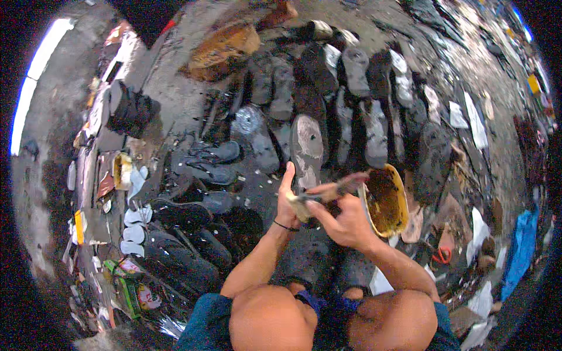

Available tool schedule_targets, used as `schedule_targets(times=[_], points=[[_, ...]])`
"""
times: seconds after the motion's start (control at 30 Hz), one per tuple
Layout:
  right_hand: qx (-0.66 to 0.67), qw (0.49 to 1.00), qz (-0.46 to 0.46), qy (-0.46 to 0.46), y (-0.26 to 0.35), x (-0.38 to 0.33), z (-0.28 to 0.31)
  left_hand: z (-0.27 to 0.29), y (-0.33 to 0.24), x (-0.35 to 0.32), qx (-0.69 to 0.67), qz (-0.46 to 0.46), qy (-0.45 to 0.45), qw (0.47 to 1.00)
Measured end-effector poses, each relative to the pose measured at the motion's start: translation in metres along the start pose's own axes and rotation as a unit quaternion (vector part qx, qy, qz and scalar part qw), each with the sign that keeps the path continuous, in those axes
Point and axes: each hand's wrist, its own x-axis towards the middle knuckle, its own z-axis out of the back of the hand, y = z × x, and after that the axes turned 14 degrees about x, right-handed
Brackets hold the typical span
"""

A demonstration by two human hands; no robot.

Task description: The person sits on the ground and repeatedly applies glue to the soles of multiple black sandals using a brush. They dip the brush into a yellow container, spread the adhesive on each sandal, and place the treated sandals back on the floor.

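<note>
Our left hand (287, 202) holds an elongated dark-edged shoe sole (309, 143), and our right hand (349, 221) a slim blurred tool (352, 181).

The sole lies far of our knees, its long axis running near to far and its rounded end pointing away from us, with pale patches and one dark spot on the upward face; our left thumb is straight along its left edge, the other fingers largely hidden, while our right fingers curl closed around the tool, reddish-brown at its far right end; we count one sole in hand, one tool, one yellow-rimmed, brown-stained container (404, 205) just right of our right hand, one red-orange looped handle (443, 255) farther right, and three pale grey rounded pieces (133, 234) at left.
</note>
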Motion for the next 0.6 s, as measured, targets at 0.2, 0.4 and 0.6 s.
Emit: schedule_targets(times=[0.2, 0.4, 0.6], points=[[-0.005, 0.989, -0.012, -0.148, -0.033, -0.017, 0.047, 0.010, -0.113, 0.111, -0.037, -0.126, 0.154, 0.979], [-0.068, 0.977, -0.083, -0.183, -0.042, -0.052, 0.058, 0.086, -0.149, 0.144, 0.272, -0.236, -0.196, 0.912], [-0.339, 0.895, -0.044, -0.286, -0.087, -0.089, 0.141, 0.130, -0.176, 0.015, 0.852, -0.309, -0.204, 0.369]])
